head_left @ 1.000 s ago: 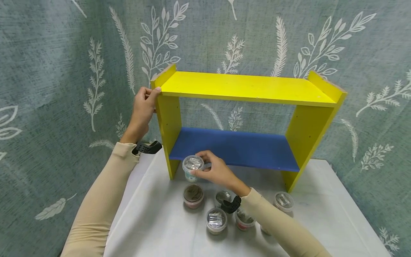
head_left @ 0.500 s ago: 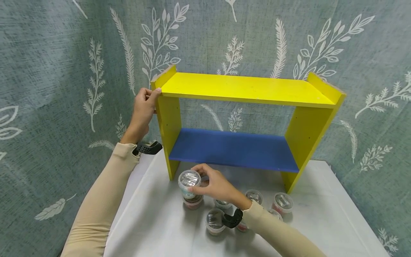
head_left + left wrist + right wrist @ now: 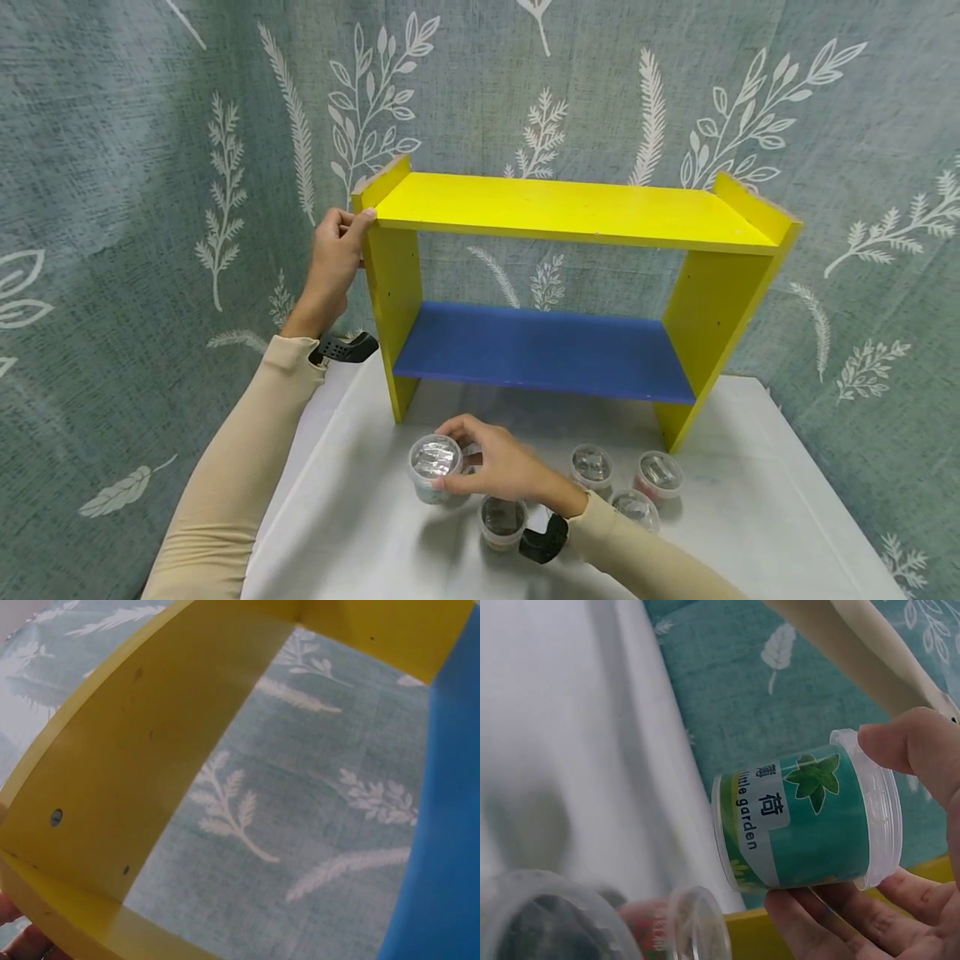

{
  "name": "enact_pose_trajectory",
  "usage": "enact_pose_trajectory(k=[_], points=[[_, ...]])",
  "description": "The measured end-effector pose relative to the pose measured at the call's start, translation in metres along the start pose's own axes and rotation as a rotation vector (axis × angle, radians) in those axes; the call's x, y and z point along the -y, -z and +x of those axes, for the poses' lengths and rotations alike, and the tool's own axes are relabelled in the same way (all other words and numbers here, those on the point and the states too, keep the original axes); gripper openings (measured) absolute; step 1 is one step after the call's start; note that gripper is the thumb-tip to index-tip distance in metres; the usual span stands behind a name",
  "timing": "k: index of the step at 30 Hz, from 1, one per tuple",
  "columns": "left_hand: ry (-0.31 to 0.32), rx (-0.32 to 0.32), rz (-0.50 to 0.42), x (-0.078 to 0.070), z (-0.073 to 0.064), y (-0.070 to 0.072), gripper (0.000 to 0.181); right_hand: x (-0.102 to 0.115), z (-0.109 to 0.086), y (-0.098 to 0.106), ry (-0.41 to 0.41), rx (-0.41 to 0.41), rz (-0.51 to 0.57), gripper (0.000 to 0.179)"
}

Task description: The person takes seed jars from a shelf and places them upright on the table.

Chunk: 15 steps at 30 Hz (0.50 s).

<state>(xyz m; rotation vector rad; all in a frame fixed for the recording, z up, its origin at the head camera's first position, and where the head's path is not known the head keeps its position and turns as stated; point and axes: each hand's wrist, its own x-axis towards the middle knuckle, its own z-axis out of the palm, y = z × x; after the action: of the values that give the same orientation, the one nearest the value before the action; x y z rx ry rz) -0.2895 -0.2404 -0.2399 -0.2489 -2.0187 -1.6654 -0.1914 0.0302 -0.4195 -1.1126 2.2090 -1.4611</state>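
My left hand [image 3: 335, 258] pinches the top left corner of a yellow shelf unit [image 3: 570, 208]; the left wrist view shows only its fingertips [image 3: 30, 941] at the panel's edge. In my right hand [image 3: 498, 462] is a small clear-lidded plastic tub [image 3: 433, 471], gripped at its side between thumb and fingers, in front of the unit's left leg. The right wrist view shows a teal label with a green leaf and "little garden" on this tub [image 3: 817, 817]. Silvery wrapping shows through its lid. A tub [image 3: 502, 523] stands close below my right hand.
Several more lidded tubs [image 3: 592, 465] stand on the white-covered table [image 3: 360, 508], some partly hidden by my right arm. One tub with a red label [image 3: 649, 926] shows in the right wrist view. The unit's blue lower shelf [image 3: 547, 346] is behind my right hand.
My right hand has brought the tub down and slightly left, from the blue shelf's front edge toward me, and it now covers where a pink tub showed. My left hand has stayed put.
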Motion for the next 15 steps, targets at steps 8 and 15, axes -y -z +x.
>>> enact_pose_trajectory(k=[8,15], points=[[0.003,0.005,0.003,0.002,-0.001,0.0,0.037,-0.008,-0.005,-0.01,0.026,0.012,0.008,0.055],[-0.004,0.001,0.002,0.001,0.0,-0.001,0.037,-0.011,-0.008,-0.015,0.01,0.063,0.006,0.056]])
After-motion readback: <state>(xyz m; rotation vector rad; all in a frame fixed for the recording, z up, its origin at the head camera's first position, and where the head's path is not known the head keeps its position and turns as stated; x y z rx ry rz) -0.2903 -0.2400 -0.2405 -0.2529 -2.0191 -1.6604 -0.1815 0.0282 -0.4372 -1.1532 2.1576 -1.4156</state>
